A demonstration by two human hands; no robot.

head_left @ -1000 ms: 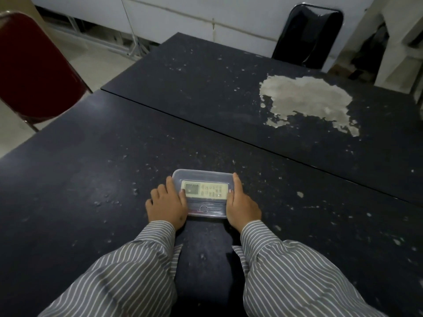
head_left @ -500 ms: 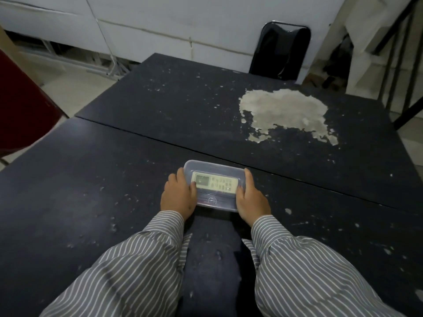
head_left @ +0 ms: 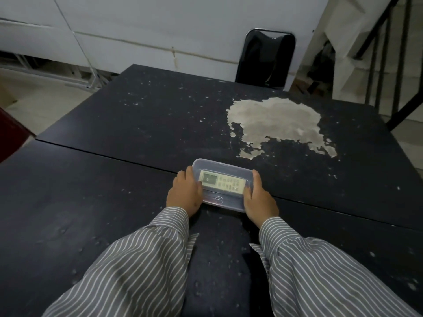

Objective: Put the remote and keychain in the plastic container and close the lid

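Observation:
A clear plastic container (head_left: pixel 220 201) with its lid on sits on the dark table (head_left: pixel 91 202), right at the seam between two tabletops. Through the lid I see a pale remote (head_left: pixel 222 184) lying flat, its screen to the left. The keychain is not visible. My left hand (head_left: pixel 184 194) presses against the container's left end and my right hand (head_left: pixel 258 200) against its right end, fingers along the sides, thumbs on the lid.
A large pale patch of peeled surface (head_left: pixel 274 124) marks the far tabletop. A black chair (head_left: pixel 265 58) stands behind the table. A red chair's edge (head_left: pixel 11 138) shows at the left. Dark stair railings (head_left: pixel 393 65) rise at the right.
Both hands have slid the closed container away from me, up to the seam between the tabletops. The view has tilted upward, showing more of the far wall.

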